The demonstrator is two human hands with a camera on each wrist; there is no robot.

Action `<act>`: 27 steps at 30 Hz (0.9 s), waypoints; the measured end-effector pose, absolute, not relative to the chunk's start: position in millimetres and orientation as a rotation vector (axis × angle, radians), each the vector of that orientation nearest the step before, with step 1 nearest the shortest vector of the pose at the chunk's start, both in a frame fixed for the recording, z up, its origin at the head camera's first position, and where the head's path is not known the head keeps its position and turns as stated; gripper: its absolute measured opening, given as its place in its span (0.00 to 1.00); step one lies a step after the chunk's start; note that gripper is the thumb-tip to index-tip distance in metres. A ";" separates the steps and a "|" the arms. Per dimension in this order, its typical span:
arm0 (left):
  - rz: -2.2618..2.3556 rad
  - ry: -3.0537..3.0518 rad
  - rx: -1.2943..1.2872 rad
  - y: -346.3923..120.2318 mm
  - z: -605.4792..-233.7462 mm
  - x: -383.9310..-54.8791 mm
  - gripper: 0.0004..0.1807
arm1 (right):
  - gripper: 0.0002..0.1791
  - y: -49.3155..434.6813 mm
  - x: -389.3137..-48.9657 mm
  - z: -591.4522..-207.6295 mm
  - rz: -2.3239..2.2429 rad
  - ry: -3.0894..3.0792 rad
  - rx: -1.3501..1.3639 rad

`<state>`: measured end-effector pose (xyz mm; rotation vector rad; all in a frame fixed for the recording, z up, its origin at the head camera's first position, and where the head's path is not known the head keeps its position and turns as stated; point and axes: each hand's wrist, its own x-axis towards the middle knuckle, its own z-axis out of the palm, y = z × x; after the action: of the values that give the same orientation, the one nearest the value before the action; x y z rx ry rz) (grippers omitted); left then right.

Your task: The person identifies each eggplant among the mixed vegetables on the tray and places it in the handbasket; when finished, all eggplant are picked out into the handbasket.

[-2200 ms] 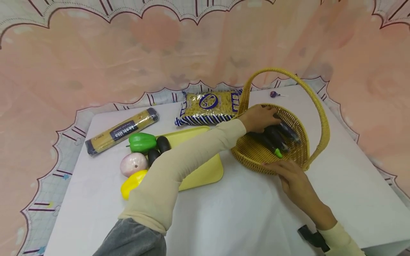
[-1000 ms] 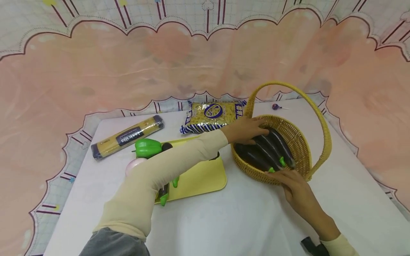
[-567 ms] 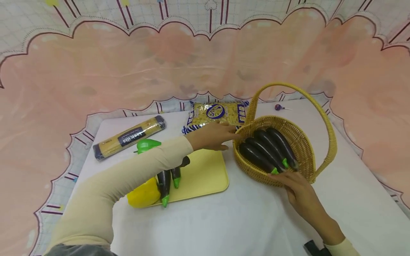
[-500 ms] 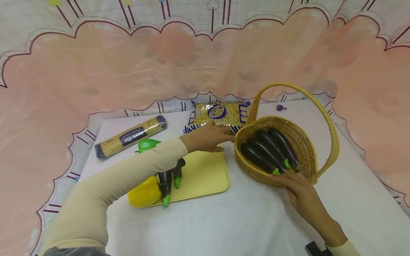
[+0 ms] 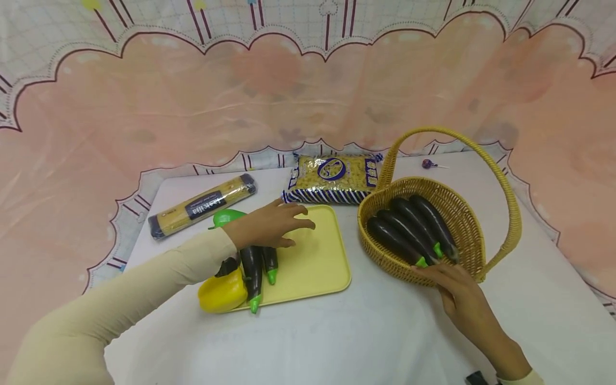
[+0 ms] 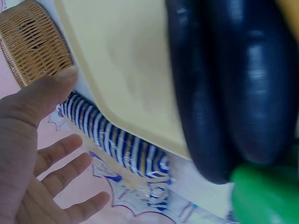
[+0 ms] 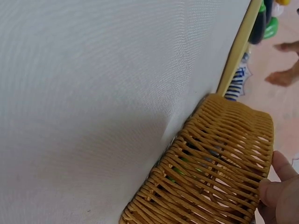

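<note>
My left hand (image 5: 269, 224), fingers spread and holding nothing, hovers over the left part of a yellow tray (image 5: 317, 262). Beneath and beside it are two dark eggplants (image 5: 251, 272) with green stems, a yellow bell pepper (image 5: 222, 291) and a green bell pepper (image 5: 226, 216), partly covered by hand and sleeve. To the right stands a wicker basket (image 5: 385, 264) with a tall arched handle. Several eggplants (image 5: 409, 230) lie side by side inside it. My right hand (image 5: 464, 299) grips the basket's near rim; in the right wrist view its thumb (image 7: 271, 192) presses the woven wall.
Behind the tray lies a bag of pasta (image 5: 332, 179) with blue-striped edges. A long pack of spaghetti (image 5: 202, 206) lies slanted at the back left. A lollipop (image 5: 428, 164) is on the white tablecloth (image 5: 308, 342) behind the basket.
My left hand has let go of an eggplant inside the basket and drawn back left over the tray. The right hand has stayed at the basket's rim.
</note>
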<state>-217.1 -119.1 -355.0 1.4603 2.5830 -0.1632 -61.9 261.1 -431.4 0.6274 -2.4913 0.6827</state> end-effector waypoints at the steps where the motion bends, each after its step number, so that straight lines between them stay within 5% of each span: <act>1: -0.148 2.582 1.446 -124.2 -355.8 -215.1 0.31 | 0.38 260.8 -61.7 -431.4 0.682 -2.490 0.628; 15: -0.068 2.634 1.245 -181.7 -357.2 -191.7 0.37 | 0.39 260.7 -60.9 -432.5 0.687 -2.481 0.626; 27: 0.020 2.590 1.198 -193.4 -365.0 -188.5 0.33 | 0.41 259.8 -60.8 -432.7 0.693 -2.449 0.632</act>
<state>-188.5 -193.4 -365.0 1.1979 2.5900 0.0196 -60.8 259.8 -432.7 0.6325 -2.4489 0.6932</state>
